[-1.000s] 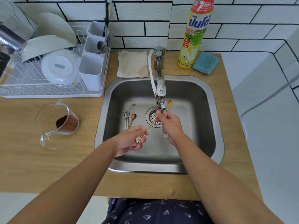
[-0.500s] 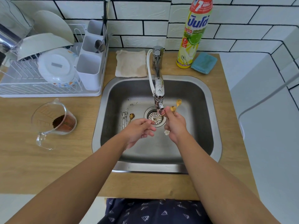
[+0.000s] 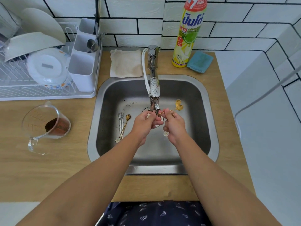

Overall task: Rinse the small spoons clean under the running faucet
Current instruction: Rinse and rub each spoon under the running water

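Both hands meet under the faucet (image 3: 154, 88) spout at the middle of the sink (image 3: 210, 121). The left hand (image 3: 145, 122) pinches the flower end of a gold spoon (image 3: 163, 112) lying crosswise. The right hand (image 3: 175, 123) grips two gold spoons (image 3: 178, 105), bowls toward one o'clock, a flower tip below the palm. More small spoons (image 3: 123, 123) lie on the sink floor at nine o'clock. On the desk (image 3: 48, 168), a measuring cup (image 3: 46, 126) sits farther toward nine; a soap bottle (image 3: 189, 33) stands at one.

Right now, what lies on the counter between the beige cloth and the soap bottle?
The faucet base stands between the cloth and the soap bottle, seen in the head view.
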A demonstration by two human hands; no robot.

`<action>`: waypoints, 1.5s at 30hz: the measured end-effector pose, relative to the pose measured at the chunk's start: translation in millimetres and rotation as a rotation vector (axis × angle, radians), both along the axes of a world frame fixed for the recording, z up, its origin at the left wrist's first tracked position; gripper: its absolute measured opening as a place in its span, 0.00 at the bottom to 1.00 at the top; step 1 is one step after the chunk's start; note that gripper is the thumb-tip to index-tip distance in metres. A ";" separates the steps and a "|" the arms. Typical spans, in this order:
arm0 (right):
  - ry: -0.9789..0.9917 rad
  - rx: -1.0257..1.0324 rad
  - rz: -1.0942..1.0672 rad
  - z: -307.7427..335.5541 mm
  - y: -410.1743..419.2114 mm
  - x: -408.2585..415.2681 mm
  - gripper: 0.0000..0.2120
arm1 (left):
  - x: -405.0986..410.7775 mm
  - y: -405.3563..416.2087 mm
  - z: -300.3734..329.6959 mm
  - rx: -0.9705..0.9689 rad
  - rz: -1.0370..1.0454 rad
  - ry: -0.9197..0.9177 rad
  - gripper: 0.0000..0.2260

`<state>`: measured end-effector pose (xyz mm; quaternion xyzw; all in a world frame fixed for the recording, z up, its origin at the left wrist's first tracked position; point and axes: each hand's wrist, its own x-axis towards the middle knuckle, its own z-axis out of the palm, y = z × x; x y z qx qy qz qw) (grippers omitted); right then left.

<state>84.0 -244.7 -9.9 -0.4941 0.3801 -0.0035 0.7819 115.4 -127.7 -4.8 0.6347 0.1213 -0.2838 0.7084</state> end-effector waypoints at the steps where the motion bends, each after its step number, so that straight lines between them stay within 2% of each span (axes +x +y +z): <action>1: 0.002 0.002 -0.011 -1.1 0.4 0.0 0.12 | 0.6 -1.0 0.1 -0.022 -0.001 0.010 0.09; 5: -0.024 0.021 -0.059 -1.1 -5.9 -0.2 0.13 | 0.9 1.7 5.0 -0.246 -0.102 0.128 0.15; 7: -0.038 0.018 -0.038 -0.3 -8.4 -1.1 0.12 | 1.2 3.8 5.9 -0.254 -0.084 0.156 0.14; 11: -0.027 0.004 0.001 -0.1 -2.1 -2.6 0.12 | 3.3 2.4 4.6 -0.060 0.016 0.138 0.13; 14: -0.019 0.000 -0.014 -0.6 -0.4 -4.2 0.10 | 4.6 5.8 2.2 -0.007 -0.021 0.105 0.11; 17: 0.027 -0.031 -0.076 0.5 -1.5 -5.3 0.10 | 4.9 13.7 -1.4 0.062 -0.121 -0.049 0.07; 20: 0.076 -0.074 -0.096 3.3 -0.2 -4.3 0.11 | 3.8 18.2 -1.9 0.257 -0.212 -0.201 0.04; 22: 0.075 -0.070 -0.093 6.8 2.7 -2.9 0.11 | 3.3 14.9 -0.9 0.413 -0.232 -0.267 0.11; 24: 0.071 -0.052 -0.086 10.1 4.8 -1.8 0.11 | 3.3 10.1 0.4 0.488 -0.210 -0.279 0.16; 27: 0.092 -0.050 -0.086 12.4 3.1 -1.5 0.10 | 5.1 8.0 0.5 0.342 -0.139 -0.177 0.18; 31: 0.058 -0.044 -0.096 13.6 -1.3 -0.2 0.10 | 2.6 11.3 -2.6 0.085 -0.193 -0.121 0.08; 33: 0.042 -0.058 -0.085 14.7 -2.6 0.6 0.10 | 0.1 13.6 -3.7 0.021 -0.207 -0.071 0.06; 38: 0.003 -0.050 -0.050 16.1 2.9 -0.3 0.10 | 4.9 15.7 3.3 0.166 -0.189 0.007 0.14; 41: 0.017 -0.070 -0.056 15.1 6.1 0.7 0.10 | 5.6 17.4 3.2 0.267 -0.166 -0.029 0.19; 43: 0.069 -0.107 -0.070 13.6 4.7 0.6 0.10 | 3.8 18.8 0.0 0.358 -0.209 -0.132 0.18; 45: 0.109 -0.117 -0.090 11.6 3.0 0.0 0.11 | 1.0 18.6 -0.3 0.365 -0.234 -0.213 0.11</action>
